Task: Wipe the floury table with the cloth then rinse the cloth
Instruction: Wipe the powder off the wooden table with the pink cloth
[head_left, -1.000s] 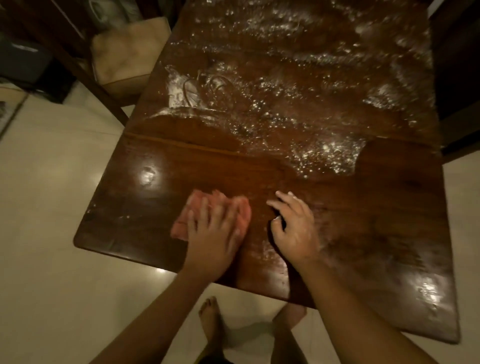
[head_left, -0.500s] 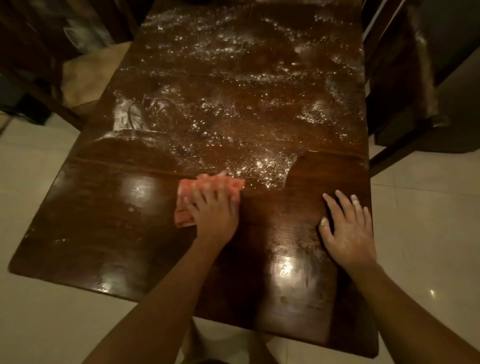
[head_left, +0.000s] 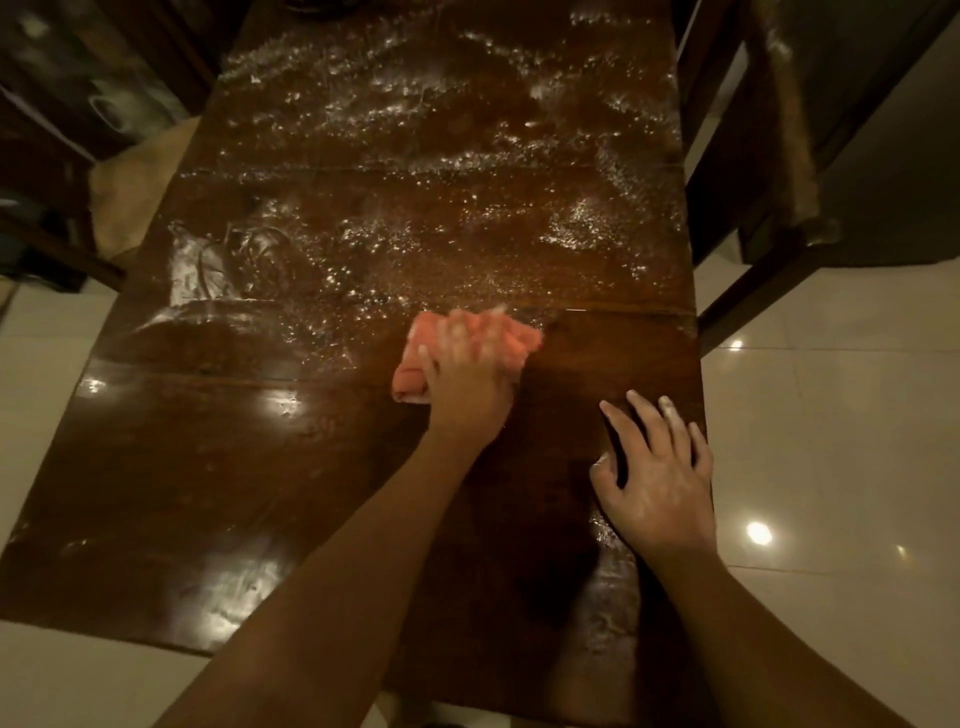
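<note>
my left hand (head_left: 470, 379) is pressed flat on the pink cloth (head_left: 511, 340), fingers spread over it and blurred, so the cloth is pinned under my palm rather than gripped in a fist. the cloth lies bunched on the dark wooden table (head_left: 208, 467), right at the near edge of the flour (head_left: 441, 218), beside the seam that runs across the tabletop. part of the cloth pokes out to the left of my hand and part to the right.

my right hand (head_left: 657, 478) is open, fingers fanned, resting flat on the table near its right edge, holding nothing. its fingertips (head_left: 670, 410) are dusted white. the two hands are apart, the right one nearer to me than the left.

the flour covers the far half of the table in white streaks and specks, with some swirled marks at the left. the near half looks dark and glossy, with light glare on it. a wooden chair (head_left: 753, 171) stands by the table's right side, and pale floor tiles (head_left: 831, 415) shine around it.
</note>
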